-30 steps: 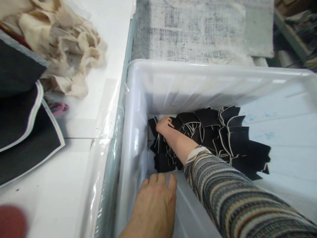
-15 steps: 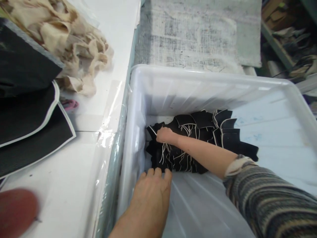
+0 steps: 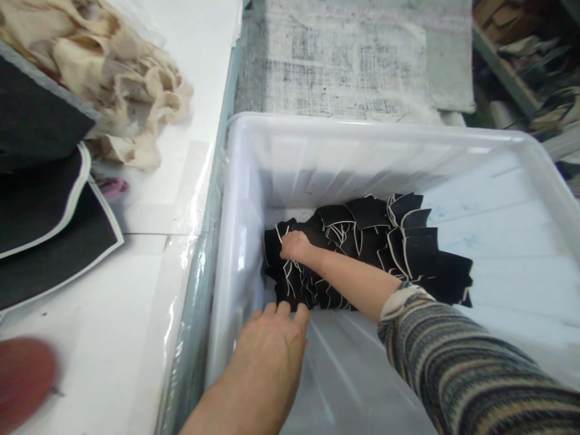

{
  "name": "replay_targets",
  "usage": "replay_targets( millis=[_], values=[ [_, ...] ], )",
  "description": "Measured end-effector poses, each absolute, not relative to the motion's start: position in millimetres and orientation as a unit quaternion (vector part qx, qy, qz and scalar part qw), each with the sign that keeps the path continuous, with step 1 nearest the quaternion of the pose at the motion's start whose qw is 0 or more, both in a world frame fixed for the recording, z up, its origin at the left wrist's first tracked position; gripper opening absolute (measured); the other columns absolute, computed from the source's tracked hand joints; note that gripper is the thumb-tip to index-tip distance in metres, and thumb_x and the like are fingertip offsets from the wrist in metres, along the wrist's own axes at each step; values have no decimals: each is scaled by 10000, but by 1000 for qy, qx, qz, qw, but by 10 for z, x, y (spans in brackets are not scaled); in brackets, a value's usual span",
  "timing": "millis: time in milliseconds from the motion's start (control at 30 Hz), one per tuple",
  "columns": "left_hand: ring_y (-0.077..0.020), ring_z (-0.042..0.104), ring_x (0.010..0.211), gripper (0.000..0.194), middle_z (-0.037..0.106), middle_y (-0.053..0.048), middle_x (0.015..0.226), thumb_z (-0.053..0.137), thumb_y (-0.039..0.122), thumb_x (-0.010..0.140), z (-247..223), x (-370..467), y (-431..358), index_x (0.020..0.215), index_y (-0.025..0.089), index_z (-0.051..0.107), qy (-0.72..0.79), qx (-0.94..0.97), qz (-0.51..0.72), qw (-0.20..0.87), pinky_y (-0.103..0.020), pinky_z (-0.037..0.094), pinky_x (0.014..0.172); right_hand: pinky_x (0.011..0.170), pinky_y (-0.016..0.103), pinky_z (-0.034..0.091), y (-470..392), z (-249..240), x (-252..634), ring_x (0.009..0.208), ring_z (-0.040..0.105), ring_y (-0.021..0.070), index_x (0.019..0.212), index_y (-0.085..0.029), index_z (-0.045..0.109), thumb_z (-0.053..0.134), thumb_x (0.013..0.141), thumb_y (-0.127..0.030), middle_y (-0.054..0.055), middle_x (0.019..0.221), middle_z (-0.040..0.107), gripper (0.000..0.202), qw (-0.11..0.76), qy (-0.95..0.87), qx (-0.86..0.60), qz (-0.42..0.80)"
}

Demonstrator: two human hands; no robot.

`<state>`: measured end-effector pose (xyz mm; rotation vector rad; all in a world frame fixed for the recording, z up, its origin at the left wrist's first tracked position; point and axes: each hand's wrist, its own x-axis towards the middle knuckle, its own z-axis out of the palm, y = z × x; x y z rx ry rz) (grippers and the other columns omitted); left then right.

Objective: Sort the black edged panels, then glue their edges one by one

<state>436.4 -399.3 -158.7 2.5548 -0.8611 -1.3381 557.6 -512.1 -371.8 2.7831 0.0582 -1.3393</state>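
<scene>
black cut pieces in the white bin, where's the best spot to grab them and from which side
Probably the left end of the pile of black cut pieces, coming from above. There the pieces overlap in a bunched stack by the wall of the white bin, so fingers can close over several edges at once. The right hand already rests there; the left hand hovers at the near edge.

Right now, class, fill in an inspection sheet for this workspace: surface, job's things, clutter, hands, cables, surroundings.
Surface: white table, plastic film along its edge.
Job's things: black cut pieces with pale edges, piled inside white bin.
Clutter: beige scraps; black sheets.
Hands: right hand closed on the black pieces; left hand open, fingertips at the pile's near edge.
Cables: nothing seen.
Surroundings: grey woven mat behind bin; dim shelf, top right.
</scene>
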Motion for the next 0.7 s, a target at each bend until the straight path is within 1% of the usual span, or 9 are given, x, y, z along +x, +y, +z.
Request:
replay_targets(
  millis=[133, 200, 300, 367, 433, 500, 600, 633, 700],
  values=[
    [-288, 625, 1004, 338, 659, -130, 1041, 477, 168, 886, -1599, 4360, -3981, 1207, 182, 579, -283, 850, -437, 78, -432, 525, 855, 620, 578, 566, -4981, -3784, 5496, 933, 653, 395, 1068, -10, 683, 597, 801, -191, 266, 1054, 665, 333, 17, -33, 909, -415],
    [-298, 628, 992, 314, 658, -130, 1021, 464, 142, 875, -1604, 4349, -3970, 1161, 172, 592, -289, 851, -429, 89, -454, 529, 846, 624, 557, 572, -4967, -3775, 5457, 933, 656, 381, 1053, -24, 691, 594, 811, -200, 257, 1040, 671, 315, 0, -41, 916, -400],
    [-314, 630, 988, 317, 654, -134, 1028, 441, 95, 857, -1590, 4340, -3959, 1126, 159, 597, -291, 853, -423, 96, -486, 533, 836, 733, 496, 572, -5041, -3656, 5363, 977, 656, 355, 1042, -48, 701, 608, 803, -222, 240, 1062, 672, 310, -26, -39, 929, -367],
    [-321, 625, 1003, 327, 650, -137, 1054, 423, 82, 857, -1560, 4344, -3962, 1125, 150, 598, -288, 851, -429, 95, -498, 529, 847, 816, 438, 551, -5153, -3493, 5263, 1010, 654, 328, 1039, -81, 707, 616, 794, -238, 216, 1063, 681, 305, -44, -32, 940, -337],
    [-323, 619, 1023, 338, 647, -139, 1082, 413, 83, 863, -1523, 4355, -3971, 1141, 141, 596, -283, 847, -439, 96, -497, 521, 865, 852, 398, 528, -5310, -3284, 5160, 1016, 657, 312, 1047, -108, 705, 611, 796, -276, 195, 1038, 693, 316, -59, -33, 950, -304],
    [-320, 612, 1044, 349, 643, -142, 1115, 415, 100, 872, -1493, 4369, -3979, 1172, 140, 590, -279, 845, -445, 105, -489, 513, 886, 845, 378, 518, -5508, -3057, 5088, 984, 669, 305, 1036, -117, 704, 590, 812, -334, 181, 990, 706, 333, -71, -43, 959, -271],
    [-319, 605, 1057, 354, 637, -151, 1142, 424, 138, 884, -1469, 4391, -3977, 1200, 139, 584, -275, 848, -437, 116, -481, 503, 892, 808, 332, 520, -5866, -2697, 5046, 905, 687, 267, 949, -120, 710, 568, 827, -402, 142, 903, 722, 338, -89, -60, 966, -236],
    [-320, 605, 1053, 349, 637, -155, 1141, 424, 148, 886, -1462, 4394, -3971, 1194, 136, 589, -273, 852, -431, 118, -478, 502, 887, 796, 319, 523, -5988, -2560, 5032, 882, 689, 252, 921, -122, 709, 575, 818, -410, 128, 882, 724, 334, -115, -68, 966, -220],
    [-316, 614, 1026, 339, 648, -160, 1107, 418, 141, 880, -1444, 4377, -3955, 1161, 122, 607, -269, 861, -414, 124, -464, 504, 868, 782, 323, 538, -6207, -2246, 4984, 851, 688, 237, 905, -130, 704, 616, 769, -427, 105, 878, 727, 339, -224, -85, 958, -160]
  ],
)
